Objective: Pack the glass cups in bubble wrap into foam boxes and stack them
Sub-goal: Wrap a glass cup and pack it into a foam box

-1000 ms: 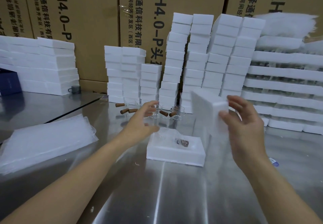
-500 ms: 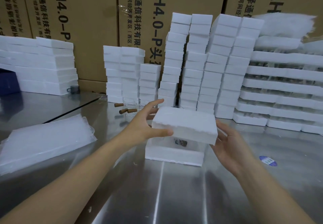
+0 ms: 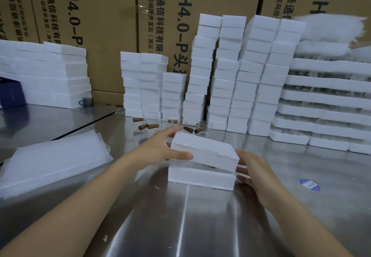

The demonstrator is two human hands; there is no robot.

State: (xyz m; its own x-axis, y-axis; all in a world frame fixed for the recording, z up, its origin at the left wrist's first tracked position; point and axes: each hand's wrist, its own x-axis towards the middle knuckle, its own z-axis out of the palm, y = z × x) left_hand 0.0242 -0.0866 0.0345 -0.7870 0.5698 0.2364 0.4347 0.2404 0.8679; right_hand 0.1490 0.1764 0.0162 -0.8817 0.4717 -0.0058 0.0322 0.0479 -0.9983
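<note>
A white foam box base [image 3: 200,176] rests on the steel table [image 3: 200,226] in the middle of view. A white foam lid [image 3: 204,152] sits tilted just above it, its left end higher, with a gap showing the wrapped cup's dark spot beneath. My left hand [image 3: 160,148] grips the lid's left end, thumb on the front face. My right hand [image 3: 253,168] holds the lid's right end, fingers against both lid and base. Behind the box stand several bare glass cups [image 3: 204,128] with brown corks [image 3: 188,129].
Tall stacks of closed foam boxes [image 3: 236,80] line the back, against brown cartons [image 3: 100,25]. Wide foam trays [image 3: 325,100] pile up at the right. A heap of bubble wrap sheets [image 3: 50,162] lies at the left. A blue sticker [image 3: 309,184] lies on the table.
The lid, first held upright in my right hand, turned flat and came down over the base. My left hand took its left end. It now sits lower, nearly on the base.
</note>
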